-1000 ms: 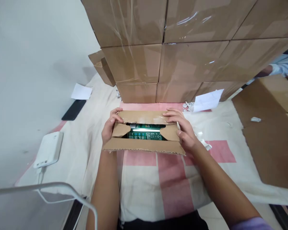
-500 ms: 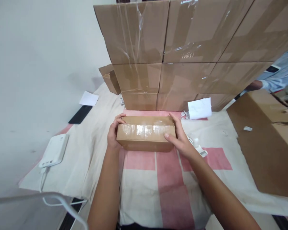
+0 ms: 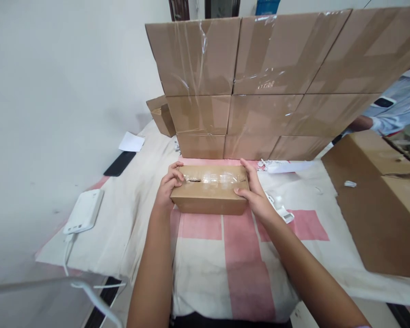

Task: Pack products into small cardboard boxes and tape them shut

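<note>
Starting from the left end, the small carton (image 3: 210,200) is probably best steadied with even pressure on both ends — light near the dark gap (image 3: 193,181) in its top seam, which looks like the weak spot, and no harder towards the right, where the clear tape (image 3: 222,176) seems to cover the seam better. A level hold would also spare the corners. The carton sits between the two hands, over the pink-and-white cloth (image 3: 205,273) and in front of the stacked cartons (image 3: 205,114); whether its underside rests on the cloth or is just above it, I cannot tell. The left hand (image 3: 171,184) is part-closed around the left end, its fingers bent over the top edge; its thumb is not clearly seen. The right hand (image 3: 254,191) is opened wider — thumb laid on the top near the front edge, fingers reaching along the right end — so it too grasps the carton. Just beyond it lie white scraps (image 3: 283,212), apart from the carton.
</note>
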Demonstrator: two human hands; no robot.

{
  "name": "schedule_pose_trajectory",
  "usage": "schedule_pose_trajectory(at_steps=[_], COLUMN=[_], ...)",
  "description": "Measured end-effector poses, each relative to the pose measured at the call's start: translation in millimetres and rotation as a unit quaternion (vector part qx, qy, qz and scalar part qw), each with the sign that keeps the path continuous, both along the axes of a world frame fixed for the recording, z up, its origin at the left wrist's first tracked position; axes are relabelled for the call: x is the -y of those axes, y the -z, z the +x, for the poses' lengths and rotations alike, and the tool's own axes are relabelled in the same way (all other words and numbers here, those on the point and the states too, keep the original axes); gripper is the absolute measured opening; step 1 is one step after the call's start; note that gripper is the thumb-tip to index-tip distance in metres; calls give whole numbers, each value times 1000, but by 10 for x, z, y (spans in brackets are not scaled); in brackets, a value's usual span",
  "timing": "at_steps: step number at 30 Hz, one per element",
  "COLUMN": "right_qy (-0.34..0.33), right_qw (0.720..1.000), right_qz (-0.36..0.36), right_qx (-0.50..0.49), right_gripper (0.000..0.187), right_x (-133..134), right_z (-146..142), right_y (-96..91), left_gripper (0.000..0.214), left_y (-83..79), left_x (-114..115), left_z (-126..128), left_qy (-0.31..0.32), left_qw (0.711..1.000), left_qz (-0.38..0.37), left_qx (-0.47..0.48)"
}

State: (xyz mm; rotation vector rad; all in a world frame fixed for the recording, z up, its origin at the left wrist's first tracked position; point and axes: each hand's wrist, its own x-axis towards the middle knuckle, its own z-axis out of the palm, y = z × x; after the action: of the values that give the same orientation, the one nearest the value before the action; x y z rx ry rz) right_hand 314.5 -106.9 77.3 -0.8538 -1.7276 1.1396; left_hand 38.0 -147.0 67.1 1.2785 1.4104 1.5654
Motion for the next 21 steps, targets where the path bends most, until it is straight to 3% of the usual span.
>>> schedule_pose_trajectory(at_steps=[6,8,11,13,16,18,21], right_qy=[26,77,207,269,266,244,237], right_qw=[999,994,971,954,956,962,967], right_qz=[40,72,116,110,48,5,-40], right_qx=[-20,-29,13,68,118,120,91], right_gripper=[73,56,28,22,29,34,38], right_x=[61,125,237,310,404,443,449], right_z=[35,235,726,1062,1381,1445,1423], right_y=[3,-2,49,146,356,487,587], left_gripper=[11,13,19,28,32,36,40], left_y=[-14,-49,-169,-278,-415,-465,-514], left_x=[78,124,225,312,441,497,529], left_z=[-90,-142,-145,-46,230,408,553], left_qy=[7,5,-5,-9,-42,-71,-87], left_qw=[997,990,970,947,879,841,816], left_qz=[54,77,93,69,12,-11,-30], left_qx=[-60,-116,-223,-315,-475,-536,-571])
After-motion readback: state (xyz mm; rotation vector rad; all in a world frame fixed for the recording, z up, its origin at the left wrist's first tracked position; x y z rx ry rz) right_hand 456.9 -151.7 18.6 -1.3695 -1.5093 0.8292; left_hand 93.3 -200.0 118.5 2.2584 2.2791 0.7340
